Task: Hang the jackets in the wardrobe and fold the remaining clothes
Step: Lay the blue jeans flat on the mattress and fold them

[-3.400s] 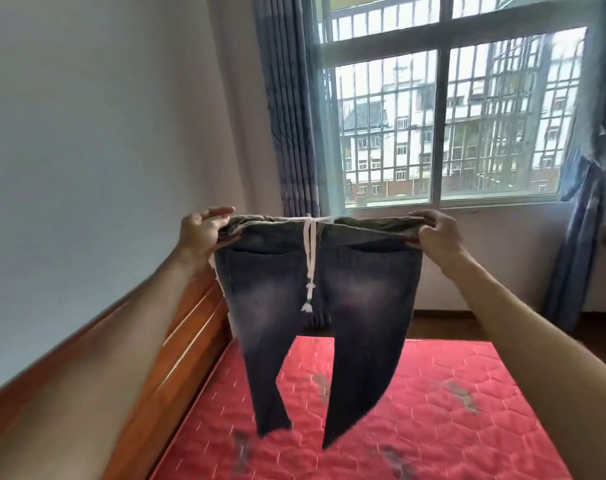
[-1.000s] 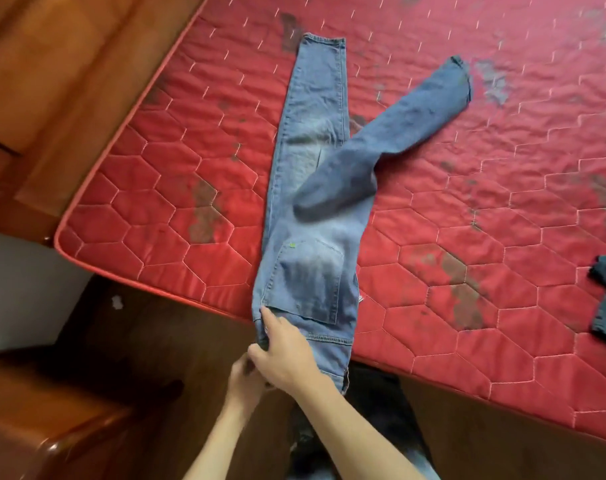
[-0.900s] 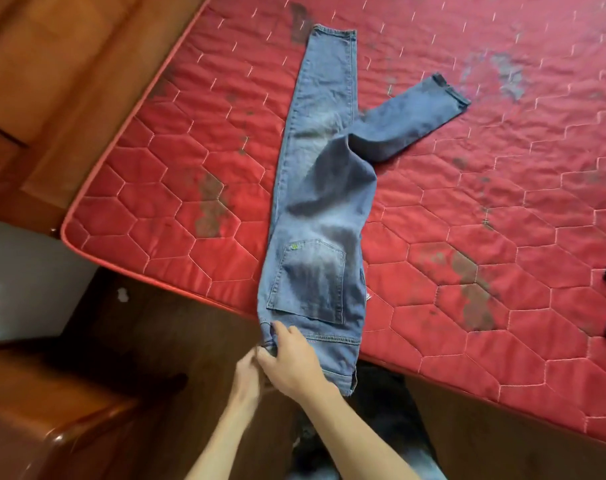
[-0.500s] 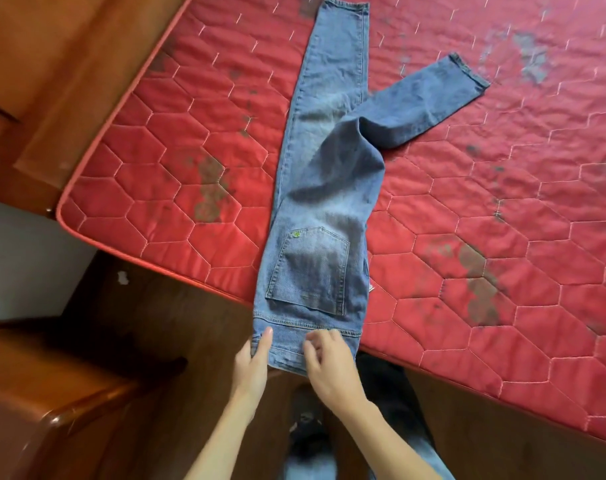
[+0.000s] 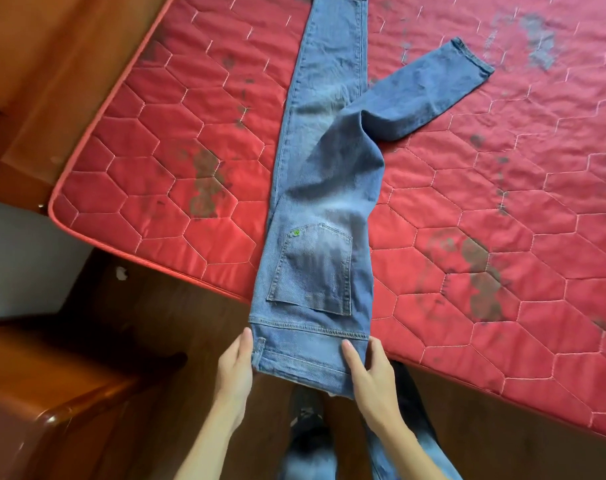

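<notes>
Your left hand [image 5: 234,370] lies flat with its fingers straight, pressed along the left edge of the waistband [image 5: 301,355]. Your right hand [image 5: 372,374] is also relaxed and straight-fingered: the thumb rests on top of the denim and the other fingers run along the waistband's right edge (I cannot tell whether any fingertip tucks underneath). Neither hand is curled round the cloth.

Between them are the jeans [image 5: 329,188], folded lengthwise with 1 back pocket [image 5: 312,271] facing up and a small green tag [image 5: 296,232] at its top corner. The waistband end hangs just over the near edge of the mattress [image 5: 502,209], while the rest lies on it. 1 leg [image 5: 329,57] runs straight away from you and out of the top of the view. The other leg [image 5: 429,88] lies on top, bent off to the right, its hem well apart from the first.

The mattress is red, quilted in hexagons and marked with dark stains. A wooden bed frame [image 5: 69,64] runs along its left side, with dark wooden floor [image 5: 177,306] below and a glossy wooden cabinet [image 5: 52,393] at lower left.
</notes>
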